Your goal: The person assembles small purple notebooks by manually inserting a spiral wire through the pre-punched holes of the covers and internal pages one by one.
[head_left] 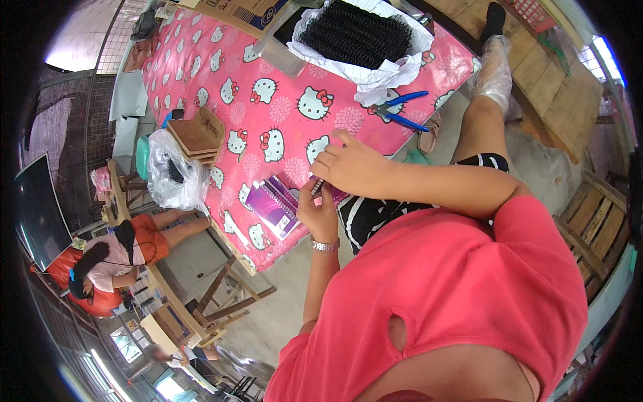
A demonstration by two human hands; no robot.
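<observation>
My left hand (317,216), with a metal watch at the wrist, is closed at the table's near edge, its thumb and fingertips pinching a small dark strip (317,187) with light marks. Across it reaches my right hand (351,166), bent over the same strip with its fingertips touching it; its fingers are curled and partly hidden. Just left of my hands lie flat purple-and-white packages (273,208) on the pink cartoon-print tablecloth (288,110). Blue-handled pliers (402,112) rest with handles spread beyond my right hand.
A paper-lined box (424,52) of curly black strands stands at the far side, beside a cardboard carton (234,15). Brown cardboard pieces (195,137) and a clear plastic bag (173,171) sit at the left edge. Another person (110,261) works at a bench on the left.
</observation>
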